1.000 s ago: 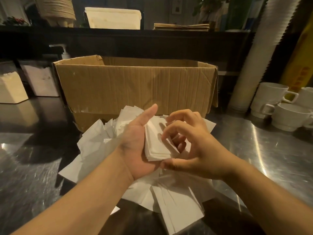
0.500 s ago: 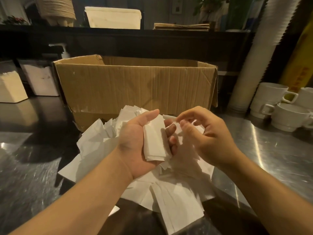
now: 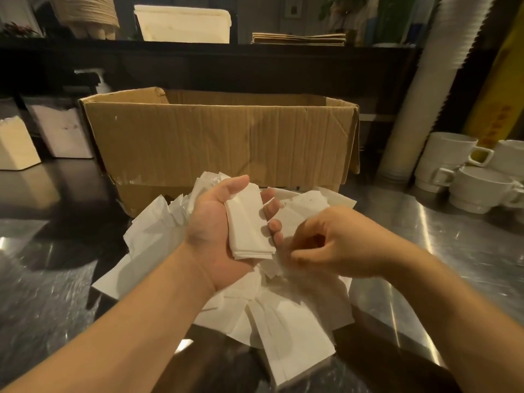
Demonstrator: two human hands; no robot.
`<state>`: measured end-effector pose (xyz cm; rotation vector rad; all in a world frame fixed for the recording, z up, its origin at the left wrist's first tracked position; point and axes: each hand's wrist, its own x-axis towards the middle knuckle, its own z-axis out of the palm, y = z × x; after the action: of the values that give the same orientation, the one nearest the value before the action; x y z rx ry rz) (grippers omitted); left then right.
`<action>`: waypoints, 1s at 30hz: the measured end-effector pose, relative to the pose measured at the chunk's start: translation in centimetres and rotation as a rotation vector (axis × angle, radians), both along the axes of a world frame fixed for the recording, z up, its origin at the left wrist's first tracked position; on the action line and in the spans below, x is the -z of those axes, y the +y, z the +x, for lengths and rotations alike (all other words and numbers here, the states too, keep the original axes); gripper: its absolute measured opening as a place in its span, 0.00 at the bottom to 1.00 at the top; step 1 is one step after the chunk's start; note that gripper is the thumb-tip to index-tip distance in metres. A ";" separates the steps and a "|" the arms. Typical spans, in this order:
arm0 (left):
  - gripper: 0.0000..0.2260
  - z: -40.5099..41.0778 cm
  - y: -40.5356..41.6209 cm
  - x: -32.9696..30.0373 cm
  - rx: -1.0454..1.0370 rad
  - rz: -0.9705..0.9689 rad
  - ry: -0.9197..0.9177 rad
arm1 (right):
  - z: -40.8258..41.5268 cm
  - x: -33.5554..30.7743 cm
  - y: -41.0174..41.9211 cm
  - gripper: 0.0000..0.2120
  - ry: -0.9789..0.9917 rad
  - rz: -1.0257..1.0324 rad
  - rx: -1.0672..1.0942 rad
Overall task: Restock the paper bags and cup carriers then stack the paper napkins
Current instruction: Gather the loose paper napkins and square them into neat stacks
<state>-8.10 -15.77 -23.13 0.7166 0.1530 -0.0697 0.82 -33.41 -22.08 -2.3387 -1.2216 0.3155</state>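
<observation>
My left hand point(image 3: 209, 231) is palm up and grips a small stack of folded white napkins point(image 3: 249, 225), with the thumb across its top. Just to its right, my right hand point(image 3: 340, 245) has dropped onto the loose pile of white napkins point(image 3: 289, 321) that is spread over the steel counter point(image 3: 431, 239). Its fingers are curled, and thumb and fingertips pinch the blurred edge of a loose napkin point(image 3: 279, 268). A flat pile of brown paper bags point(image 3: 297, 39) lies on the dark shelf at the back.
An open cardboard box point(image 3: 221, 137) stands right behind the napkin pile. White cups point(image 3: 479, 191) and a tall sleeve of paper cups point(image 3: 419, 80) are at the right. White napkin holders point(image 3: 17, 146) and a pump bottle point(image 3: 102, 83) sit at the left.
My right hand left the stack in my left hand and went down and right to the loose pile. My left hand stayed in place with its stack.
</observation>
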 end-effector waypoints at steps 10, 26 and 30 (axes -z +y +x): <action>0.20 0.0 0.0 0.0 -0.033 0.001 0.000 | -1.9 -0.3 0.5 0.15 0.144 -0.269 -0.205; 0.19 0.0 0.1 0.1 -0.027 0.021 -0.005 | -2.3 0.7 1.0 0.11 -0.034 -0.248 -0.263; 0.20 0.0 0.1 0.1 -0.038 0.016 0.002 | -1.8 0.6 0.8 0.07 -0.028 -0.215 -0.289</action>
<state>-8.11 -15.65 -23.26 0.7294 0.1696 -0.0332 -0.97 -32.63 -22.71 -2.3455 -1.6139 0.5360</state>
